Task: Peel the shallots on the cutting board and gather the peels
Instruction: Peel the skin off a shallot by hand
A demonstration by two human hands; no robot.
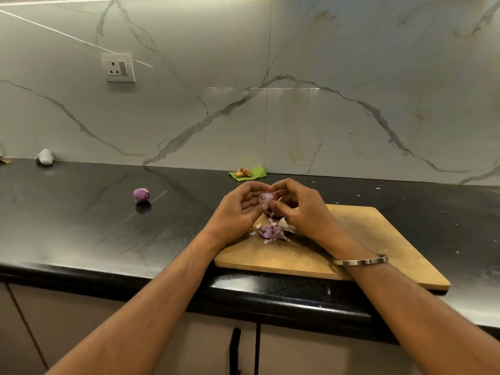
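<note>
hands: left hand (238, 209) and right hand (300, 207) both pinch the shallot (264, 198)
tip: strip skin over the cutting board's (378, 239) far-left corner, so it lands on the peels (272, 232)

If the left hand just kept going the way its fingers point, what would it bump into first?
The left hand curls rightward around the shallot that it holds, so past that it would meet the right hand, whose fingers touch the same shallot. Depth is hard to judge from one view.
</note>
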